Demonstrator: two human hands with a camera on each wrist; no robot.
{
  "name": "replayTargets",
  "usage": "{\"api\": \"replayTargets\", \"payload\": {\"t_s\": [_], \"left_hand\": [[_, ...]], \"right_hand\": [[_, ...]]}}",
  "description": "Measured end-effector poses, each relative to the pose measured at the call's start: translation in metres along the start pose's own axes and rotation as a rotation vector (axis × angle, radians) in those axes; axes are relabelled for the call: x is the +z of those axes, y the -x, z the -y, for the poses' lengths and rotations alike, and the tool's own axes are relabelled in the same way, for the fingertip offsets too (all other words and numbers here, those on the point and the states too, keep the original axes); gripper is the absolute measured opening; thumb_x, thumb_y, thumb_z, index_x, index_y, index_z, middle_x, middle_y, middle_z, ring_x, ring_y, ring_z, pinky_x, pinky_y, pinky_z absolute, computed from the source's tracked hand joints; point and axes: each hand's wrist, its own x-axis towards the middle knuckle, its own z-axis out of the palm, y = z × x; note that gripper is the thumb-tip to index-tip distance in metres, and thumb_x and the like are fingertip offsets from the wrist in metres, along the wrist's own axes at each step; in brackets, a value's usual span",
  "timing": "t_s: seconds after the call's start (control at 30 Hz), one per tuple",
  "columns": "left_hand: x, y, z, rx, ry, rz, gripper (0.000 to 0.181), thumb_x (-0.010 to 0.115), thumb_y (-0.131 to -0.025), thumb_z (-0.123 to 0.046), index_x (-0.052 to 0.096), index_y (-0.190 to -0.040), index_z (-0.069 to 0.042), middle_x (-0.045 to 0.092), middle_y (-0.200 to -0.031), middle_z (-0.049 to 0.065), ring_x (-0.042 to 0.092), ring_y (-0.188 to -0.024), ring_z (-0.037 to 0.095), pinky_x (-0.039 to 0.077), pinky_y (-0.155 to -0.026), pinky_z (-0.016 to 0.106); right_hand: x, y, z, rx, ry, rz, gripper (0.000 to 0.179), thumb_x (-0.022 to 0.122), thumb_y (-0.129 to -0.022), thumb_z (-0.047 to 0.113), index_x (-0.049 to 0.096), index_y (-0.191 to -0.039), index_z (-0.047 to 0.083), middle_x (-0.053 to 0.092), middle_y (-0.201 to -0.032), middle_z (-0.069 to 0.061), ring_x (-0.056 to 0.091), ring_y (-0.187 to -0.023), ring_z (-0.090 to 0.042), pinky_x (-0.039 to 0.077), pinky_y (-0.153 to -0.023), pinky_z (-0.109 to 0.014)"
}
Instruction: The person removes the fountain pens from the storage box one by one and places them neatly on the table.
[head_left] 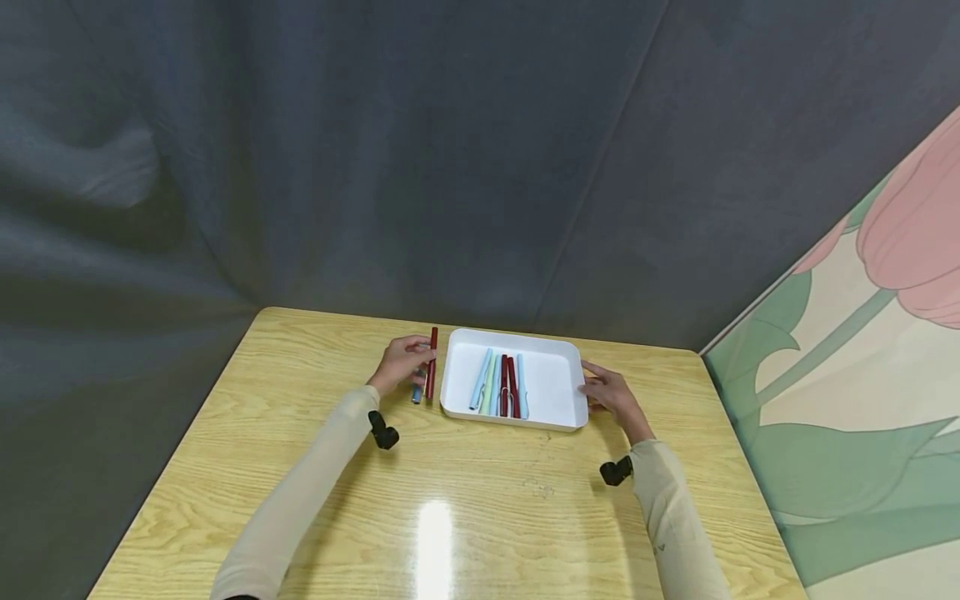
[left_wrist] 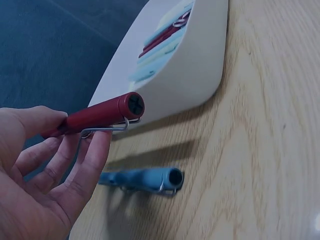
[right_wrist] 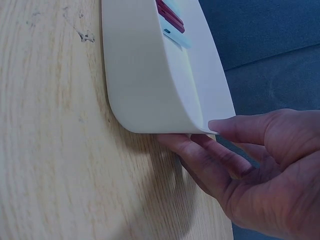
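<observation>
My left hand (head_left: 403,364) pinches a dark red pen (left_wrist: 102,113) between thumb and fingers, just left of the white tray (head_left: 555,379). In the left wrist view the pen's wire clip and round end show, and it is held above the table. Below it a blue pen (left_wrist: 145,178) lies on the wood, partly hidden by the hand in the head view. My right hand (right_wrist: 265,170) grips the tray's right rim, thumb on the inside and fingers outside and beneath. Inside the tray lie several pens side by side: light blue, pale green (head_left: 487,387) and dark red (head_left: 513,387).
The tray stands near the back edge of the wooden table (head_left: 495,517). Behind it hangs a dark grey curtain (head_left: 450,167). On the right is a wall with a painted flower pattern (head_left: 847,375).
</observation>
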Motion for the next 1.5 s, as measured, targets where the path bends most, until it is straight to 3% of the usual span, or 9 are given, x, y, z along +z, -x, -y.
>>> {"api": "replayTargets", "payload": {"t_s": [0.17,0.6,0.83,1.13,1.37,1.5], "left_hand": [[-0.008,-0.004,0.008,-0.013,-0.032,-0.043,0.042,0.068,-0.101,-0.01,0.062,-0.14,0.005,0.071,-0.104,0.011,0.069,-0.08,0.015,0.061,-0.059,0.026],[-0.026,-0.001,0.012,-0.008,-0.111,-0.09,0.043,0.065,-0.103,-0.011,0.061,-0.143,0.004,0.073,-0.111,0.025,0.067,-0.072,0.011,0.055,-0.053,0.021],[-0.034,0.001,0.018,-0.006,-0.153,-0.099,0.045,0.066,-0.103,-0.01,0.059,-0.145,0.003,0.072,-0.119,0.027,0.068,-0.071,0.011,0.058,-0.054,0.023],[-0.037,-0.002,0.025,0.003,-0.222,-0.135,0.041,0.07,-0.1,-0.009,0.065,-0.14,0.001,0.076,-0.107,0.025,0.064,-0.054,0.01,0.054,-0.047,0.022],[-0.039,-0.002,0.03,0.015,-0.249,-0.154,0.041,0.069,-0.099,-0.009,0.066,-0.137,0.003,0.077,-0.1,0.02,0.064,-0.053,0.009,0.055,-0.046,0.023],[-0.038,-0.002,0.031,0.017,-0.272,-0.174,0.041,0.07,-0.098,-0.011,0.066,-0.136,0.004,0.077,-0.099,0.018,0.065,-0.054,0.009,0.055,-0.047,0.023]], "right_hand": [[0.001,-0.001,-0.001,0.001,0.009,-0.003,0.065,0.06,-0.104,0.002,0.034,-0.163,0.004,0.048,-0.15,-0.036,0.073,-0.1,-0.022,0.061,-0.071,-0.032],[0.001,-0.002,0.0,0.016,0.009,-0.007,0.065,0.06,-0.104,0.002,0.034,-0.163,0.005,0.047,-0.152,-0.036,0.071,-0.102,-0.022,0.062,-0.072,-0.034],[0.001,-0.002,0.0,0.021,-0.004,-0.012,0.064,0.061,-0.103,0.002,0.036,-0.162,0.005,0.047,-0.152,-0.036,0.07,-0.1,-0.02,0.062,-0.072,-0.033],[0.001,-0.002,-0.002,0.0,-0.008,-0.002,0.064,0.059,-0.104,0.003,0.034,-0.163,0.005,0.048,-0.151,-0.036,0.072,-0.1,-0.021,0.06,-0.071,-0.032],[0.001,-0.002,-0.001,-0.001,0.003,-0.002,0.065,0.06,-0.104,0.004,0.034,-0.163,0.005,0.048,-0.151,-0.035,0.072,-0.098,-0.02,0.061,-0.074,-0.037],[0.001,-0.002,-0.001,-0.001,-0.007,0.004,0.065,0.06,-0.105,0.004,0.032,-0.163,0.005,0.048,-0.151,-0.036,0.071,-0.09,-0.015,0.06,-0.072,-0.033]]}}
